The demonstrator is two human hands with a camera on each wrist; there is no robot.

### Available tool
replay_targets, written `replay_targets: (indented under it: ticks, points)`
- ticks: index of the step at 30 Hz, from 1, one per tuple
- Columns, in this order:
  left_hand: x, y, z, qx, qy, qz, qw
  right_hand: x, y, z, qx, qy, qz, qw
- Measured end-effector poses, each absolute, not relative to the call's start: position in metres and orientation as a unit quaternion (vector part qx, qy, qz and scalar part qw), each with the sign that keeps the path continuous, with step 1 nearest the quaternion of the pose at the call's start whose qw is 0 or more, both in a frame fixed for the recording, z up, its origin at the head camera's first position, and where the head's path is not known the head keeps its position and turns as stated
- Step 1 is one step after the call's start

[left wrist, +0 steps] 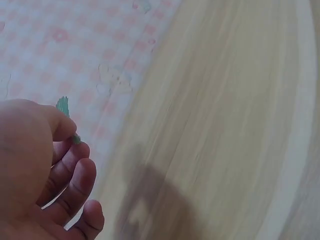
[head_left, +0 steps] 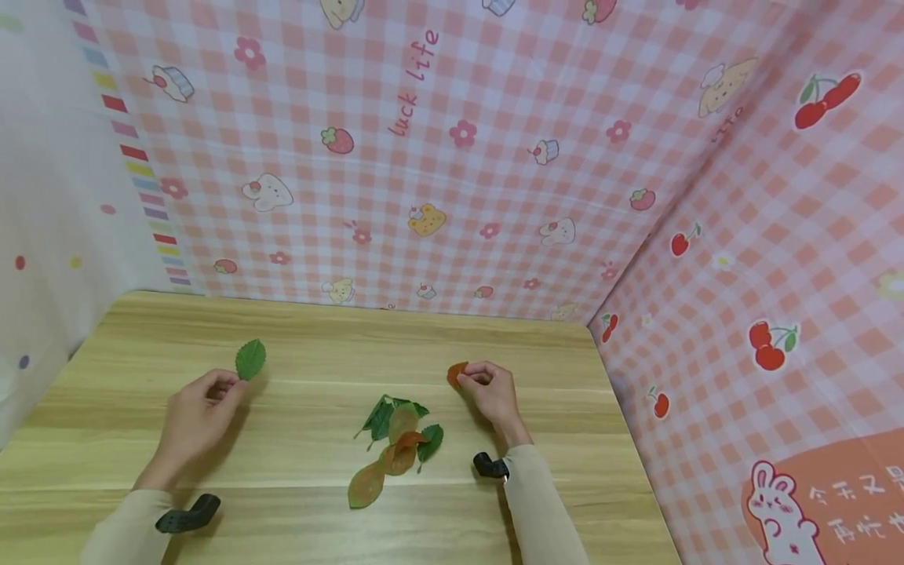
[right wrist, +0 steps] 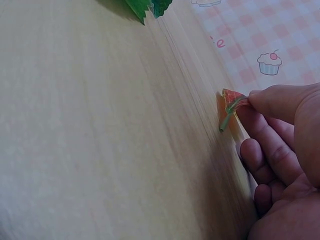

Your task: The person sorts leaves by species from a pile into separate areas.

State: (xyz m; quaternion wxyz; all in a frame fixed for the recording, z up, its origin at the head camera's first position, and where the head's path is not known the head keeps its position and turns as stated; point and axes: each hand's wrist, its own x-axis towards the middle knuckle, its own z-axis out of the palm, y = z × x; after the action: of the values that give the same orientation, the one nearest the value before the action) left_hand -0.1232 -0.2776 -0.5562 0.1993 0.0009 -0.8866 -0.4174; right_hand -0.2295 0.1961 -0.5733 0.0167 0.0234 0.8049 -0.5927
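Wooden tabletop beneath outstretched left grip, green leaf in fingertip pinch.

Wood-grain tabletop, pink checked backdrop

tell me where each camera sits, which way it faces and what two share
Head: worn on the head, facing forward and down at the table, leaf pile and wall; both sleeves, left grip and right grip show.
Left wrist: on that wrist, facing the left grip, its green leaf, table and wall; of the body, only that grip shows.
Right wrist: on that wrist, facing the right grip, its orange leaf, table and wall; again only that grip shows.
Head and right wrist share the orange leaf.
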Motion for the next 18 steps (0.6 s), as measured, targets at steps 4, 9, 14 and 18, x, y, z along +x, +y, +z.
replay_targets:
  ticks: [4, 9, 14, 18]
  points:
    - [-0.126, -0.293, -0.558, 0.013, -0.892, -0.404, 0.203, -0.229, 0.196, -0.574, 0.026, 0.806, -0.591, 0.015]
    - [-0.131, -0.311, -0.564, 0.031, -0.902, -0.380, 0.201, -0.228, 0.194, -0.574, 0.029, 0.807, -0.590, 0.011]
    - [-0.133, -0.326, -0.563, 0.046, -0.911, -0.363, 0.191, -0.227, 0.193, -0.573, 0.033, 0.812, -0.583, 0.009]
    - [-0.133, -0.338, -0.561, 0.054, -0.921, -0.346, 0.171, -0.229, 0.195, -0.574, 0.027, 0.813, -0.581, 0.015]
